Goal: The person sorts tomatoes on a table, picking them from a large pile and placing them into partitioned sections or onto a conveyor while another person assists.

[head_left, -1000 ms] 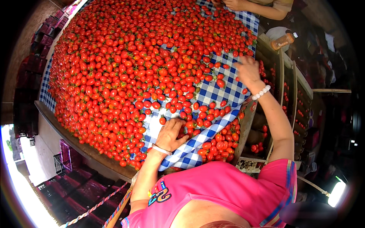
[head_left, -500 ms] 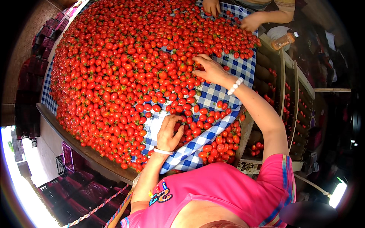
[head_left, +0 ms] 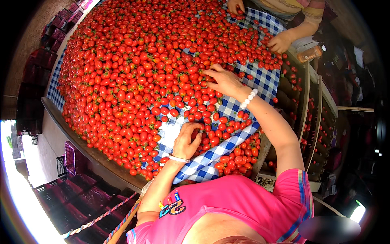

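A broad heap of red cherry tomatoes [head_left: 122, 81], some with green stems, covers a blue-and-white checked cloth [head_left: 231, 106]. My left hand [head_left: 187, 140], a white band at its wrist, rests low on the cloth. Its fingers and thumb curl around a cherry tomato [head_left: 195, 133], only partly visible. Farther up, my right hand [head_left: 226, 81], with a white bead bracelet [head_left: 249, 99], reaches over the heap's right edge. Its fingers are stretched apart and touch tomatoes there; what lies beneath them is hidden. A loose group of tomatoes [head_left: 221, 127] lies between my hands and the cloth's rolled near edge.
Across the table, a co-worker's hands [head_left: 280, 42] are at the tomatoes. A bottle of brown drink [head_left: 310, 53] stands beyond. Wooden-framed rollers [head_left: 289, 95] carrying tomatoes run along the right. Dark crates [head_left: 77, 199] fill the lower left, near twisted ropes [head_left: 101, 219].
The view has shifted slightly. Several more tomatoes now lie on the rollers by the co-worker's hand, and cloth shows where that hand passed. My hands have barely moved.
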Tool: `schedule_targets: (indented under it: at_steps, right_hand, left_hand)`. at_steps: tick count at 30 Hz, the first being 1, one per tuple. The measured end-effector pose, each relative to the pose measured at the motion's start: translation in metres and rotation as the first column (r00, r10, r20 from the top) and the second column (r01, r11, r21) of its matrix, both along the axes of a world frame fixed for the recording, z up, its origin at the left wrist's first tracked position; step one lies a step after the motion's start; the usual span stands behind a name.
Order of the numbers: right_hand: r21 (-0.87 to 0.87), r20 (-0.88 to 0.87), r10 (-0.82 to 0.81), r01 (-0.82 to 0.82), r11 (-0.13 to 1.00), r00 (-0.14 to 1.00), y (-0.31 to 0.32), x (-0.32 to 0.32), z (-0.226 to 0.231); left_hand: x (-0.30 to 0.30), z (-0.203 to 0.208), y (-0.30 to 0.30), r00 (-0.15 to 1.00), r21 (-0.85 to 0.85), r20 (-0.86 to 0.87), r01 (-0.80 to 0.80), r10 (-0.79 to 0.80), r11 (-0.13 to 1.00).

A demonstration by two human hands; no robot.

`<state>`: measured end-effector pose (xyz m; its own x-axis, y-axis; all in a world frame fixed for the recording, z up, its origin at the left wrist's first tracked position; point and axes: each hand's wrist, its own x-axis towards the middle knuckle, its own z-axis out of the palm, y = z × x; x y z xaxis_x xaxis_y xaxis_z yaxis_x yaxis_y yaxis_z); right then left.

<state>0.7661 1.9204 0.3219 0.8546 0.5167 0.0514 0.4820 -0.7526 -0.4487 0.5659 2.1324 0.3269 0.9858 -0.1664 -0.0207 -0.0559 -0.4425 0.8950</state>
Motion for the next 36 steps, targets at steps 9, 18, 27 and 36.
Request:
schedule_targets:
  at_steps: [9, 18, 27, 36]
  right_hand:
    - [0.378, -0.183, -0.009, 0.079, 0.923, 0.983, 0.018, 0.035, 0.001]
    - [0.202, 0.016, 0.071, -0.073, 0.977, 0.997, 0.066, 0.015, -0.027]
    - [0.463, -0.564, 0.572, -0.346, 0.816, 0.595, -0.058, -0.108, 0.107]
    - [0.102, -0.38, 0.3, -0.283, 0.954, 0.875, -0.033, -0.11, 0.092]
  left_hand:
    - [-0.002, -0.011, 0.001, 0.989, -0.262, -0.141, -0.076, 0.04, 0.962]
    - [-0.002, -0.023, -0.001, 0.991, -0.249, -0.13, -0.046, 0.014, 0.967]
    - [-0.009, 0.011, -0.008, 0.86, -0.247, -0.113, 0.46, -0.497, 0.853]
    - [-0.01, 0.013, -0.016, 0.857, -0.079, -0.149, 0.487, -0.493, 0.87]
